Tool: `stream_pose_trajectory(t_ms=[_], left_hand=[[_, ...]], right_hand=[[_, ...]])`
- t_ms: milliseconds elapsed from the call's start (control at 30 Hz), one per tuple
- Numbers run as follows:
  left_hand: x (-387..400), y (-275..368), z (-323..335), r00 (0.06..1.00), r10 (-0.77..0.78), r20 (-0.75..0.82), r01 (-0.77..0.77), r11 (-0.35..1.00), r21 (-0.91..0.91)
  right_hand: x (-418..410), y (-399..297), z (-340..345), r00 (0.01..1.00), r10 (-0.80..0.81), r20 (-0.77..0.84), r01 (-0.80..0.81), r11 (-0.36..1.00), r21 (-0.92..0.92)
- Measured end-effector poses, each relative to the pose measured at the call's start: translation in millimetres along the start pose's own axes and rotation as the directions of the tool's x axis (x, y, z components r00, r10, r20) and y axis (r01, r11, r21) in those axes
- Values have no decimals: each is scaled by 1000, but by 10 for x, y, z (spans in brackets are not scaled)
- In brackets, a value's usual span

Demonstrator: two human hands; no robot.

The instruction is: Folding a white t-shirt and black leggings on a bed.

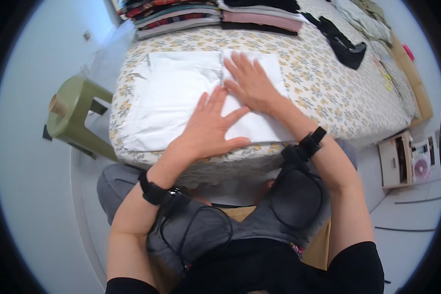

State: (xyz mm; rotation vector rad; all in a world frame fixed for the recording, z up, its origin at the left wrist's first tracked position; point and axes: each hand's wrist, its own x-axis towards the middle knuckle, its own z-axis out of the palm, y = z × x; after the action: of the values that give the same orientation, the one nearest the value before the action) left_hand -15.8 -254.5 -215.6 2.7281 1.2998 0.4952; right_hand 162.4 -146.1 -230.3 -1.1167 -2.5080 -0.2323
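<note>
A white cloth garment (172, 92) lies spread in a broad, roughly rectangular shape on the bed's flowered cover, with some creases at its left part. My left hand (213, 125) rests flat on its middle, fingers apart, palm down. My right hand (251, 82) lies on the right part of the white cloth, fingers spread and slightly blurred. The two hands are close together, near a line that runs down the cloth's middle. Neither hand grips anything. Both wrists wear black straps with small devices.
Behind the cloth stand two stacks of folded clothes, one with plaid pieces (176, 18) and one with pink and black pieces (261, 22). A black garment (343, 46) lies at the right. A green stool (79, 106) bearing a cardboard roll (58, 105) stands left of the bed.
</note>
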Motion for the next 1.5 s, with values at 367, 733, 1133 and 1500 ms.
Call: stream_pose_trajectory(t_ms=[367,733,1133,1500], left_hand=[[-496,-1332,-829,534,-720,-443,633,688,-355],[-302,-1259,-938,475,-874,99,879,467,-98],[1083,-225,-1359,822,-514,244,542,838,-60],[975,550,-492,938,-329,-111,319,942,-100]], right_hand=[[3,-148,17,986,114,125,-126,988,92],[-52,-69,-7,988,146,44,-152,974,169],[-635,800,-776,772,615,-161,-198,475,858],[-762,959,-954,584,793,173,-414,108,904]])
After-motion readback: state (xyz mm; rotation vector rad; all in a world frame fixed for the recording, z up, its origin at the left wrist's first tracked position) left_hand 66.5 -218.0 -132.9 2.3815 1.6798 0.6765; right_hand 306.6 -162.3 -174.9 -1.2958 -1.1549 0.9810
